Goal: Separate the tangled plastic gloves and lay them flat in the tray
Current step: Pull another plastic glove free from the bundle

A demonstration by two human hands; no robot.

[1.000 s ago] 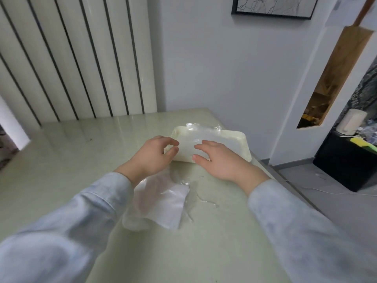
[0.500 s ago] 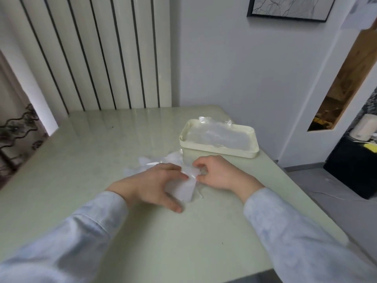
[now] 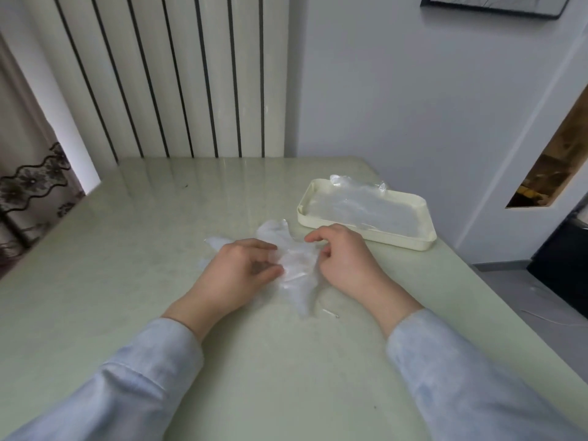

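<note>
Left hand (image 3: 241, 272): fingers curled, thumb and fingertips pinching the tangled gloves (image 3: 297, 272).
Right hand (image 3: 345, 257): fingers curled against the pile's right edge; whether they grip the film, I cannot tell.
Gloves' place: on the table (image 3: 159, 249), between both hands, just beside the tray (image 3: 426, 237).
Tray contents: clear glove (image 3: 359, 208) lying flat inside.

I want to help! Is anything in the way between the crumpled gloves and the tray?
Nothing visible blocks the way. The crumpled gloves lie on the table just short of the tray, with a strip of bare tabletop between. The tray already holds clear gloves, so new ones would land on those.
</note>
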